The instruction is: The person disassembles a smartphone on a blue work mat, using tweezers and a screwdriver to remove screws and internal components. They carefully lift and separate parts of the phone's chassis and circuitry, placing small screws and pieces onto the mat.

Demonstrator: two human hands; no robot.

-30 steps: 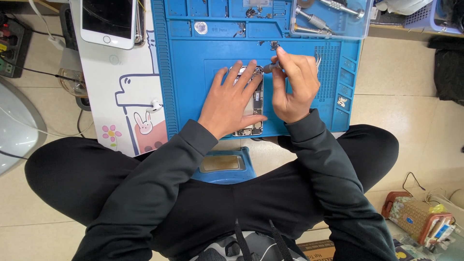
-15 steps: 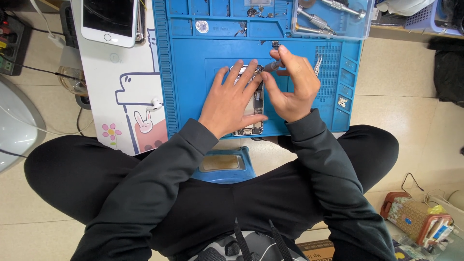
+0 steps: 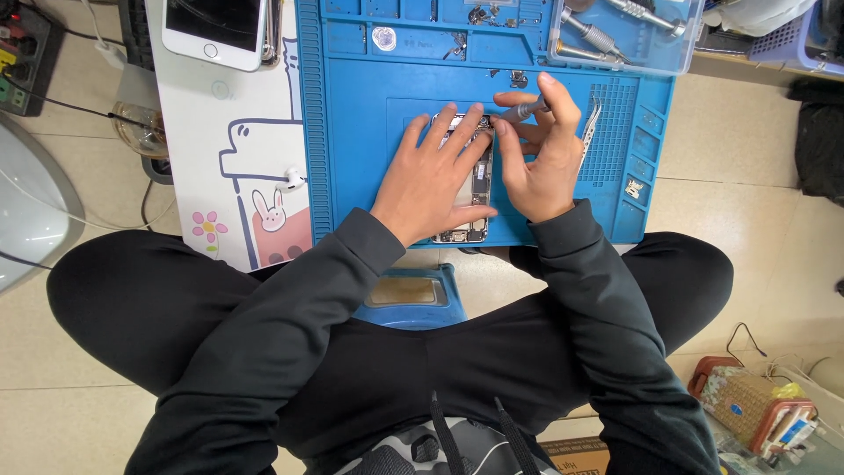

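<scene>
- A large blue repair mat (image 3: 352, 149) covered the low work surface directly ahead of a seated person in dark sleeves, seen from above.
- To the left of the mat lay a white cartoon-printed pad (image 3: 229, 158), with a white smartphone (image 3: 215, 31) at its far end and a single white earbud (image 3: 292, 180) near the mat's edge.
- An opened phone body (image 3: 475, 189) lay in the middle of the mat, its long axis running away from the person, directly beneath both hands.
- The left hand (image 3: 431, 180) lay flat and spread on the phone body, pinning it, fingers pointing away; it gripped nothing.
- The right hand (image 3: 541, 154) sat just right of the phone, fingers curled around a small grey screwdriver (image 3: 520, 111), whose tip pointed left toward the phone's far end.
- The right hand was the nearer one to that far end; the left covered the phone's middle.
- Metal tweezers (image 3: 591, 127) lay on the mat just right of the right hand, untouched.
- A clear tray of tools (image 3: 615, 35) sat at the mat's far right corner.
- Compared with a second earlier, the screwdriver had swung lower and more sideways, the right fingers had regripped it, and the left hand had barely shifted.
</scene>
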